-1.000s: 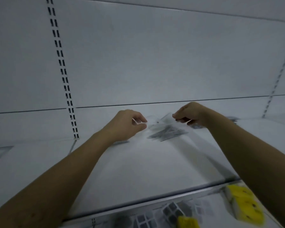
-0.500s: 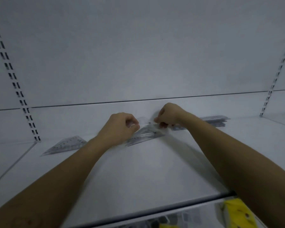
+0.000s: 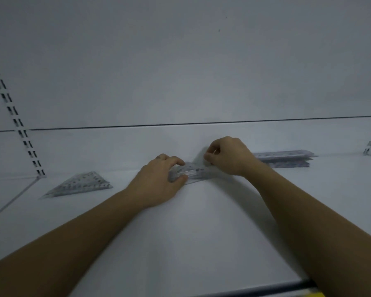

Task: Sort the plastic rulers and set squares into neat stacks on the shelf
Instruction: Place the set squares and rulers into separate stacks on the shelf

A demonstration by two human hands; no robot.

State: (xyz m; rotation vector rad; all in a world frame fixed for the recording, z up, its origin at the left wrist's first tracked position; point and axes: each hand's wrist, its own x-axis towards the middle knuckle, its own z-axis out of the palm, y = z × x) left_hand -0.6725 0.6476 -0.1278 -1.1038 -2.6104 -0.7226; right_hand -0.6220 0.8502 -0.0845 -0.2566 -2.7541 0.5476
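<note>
Scene: A person's left hand (image 3: 161, 179) and right hand (image 3: 227, 156) square up a middle pile of clear plastic pieces with dark printed scales (image 3: 194, 172) at the back of a white metal shelf (image 3: 180, 232).
Left grip: The fingers curl over the pile's left end with the thumb against its front edge. It is a close hold, the hand barely open.
Right grip: Thumb and forefinger pinch a thin clear edge at the pile's right end, and the other fingers are curled in.
Where it lies: The pile is flat on the shelf near the back wall, between 2 other groups.
Done: A stack of clear triangular set squares (image 3: 81, 185) sits well to the left. A stack of long clear straight rulers (image 3: 285, 158) sits to the right, its edges roughly aligned.
Left to do: Seemingly only the middle pile needs aligning and letting go — these 3 groups are all the pieces in view.
Hard to make out: Dim light and blur hide whether the middle pile is rulers or set squares, and how many pieces each stack has. The right wrist covers the ruler stack's left end.
</note>
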